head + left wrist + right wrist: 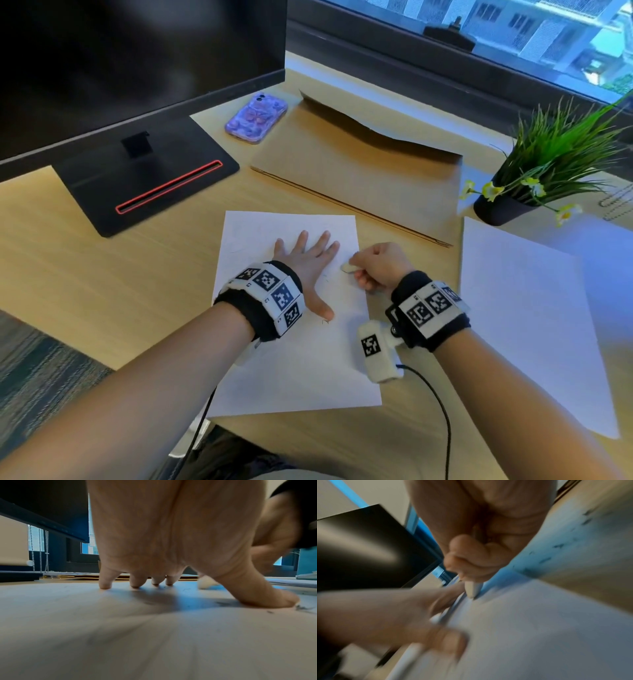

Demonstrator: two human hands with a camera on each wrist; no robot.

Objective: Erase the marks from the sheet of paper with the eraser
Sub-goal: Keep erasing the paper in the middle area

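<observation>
Head view: eraser [348,267] pinched, right hand [378,265] fingertips.

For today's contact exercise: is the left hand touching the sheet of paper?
Touching: the left wrist view shows the left hand fingertips planted on the sheet of paper.

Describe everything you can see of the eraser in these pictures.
The eraser is a small, off-white block with rounded ends, rubbery by its look. The right hand pinches it between thumb and curled fingers, so only its lower end shows. It is tilted, its tip down on the sheet of paper near the right edge, just beside the fingertips of the left hand spread flat on the sheet.
</observation>
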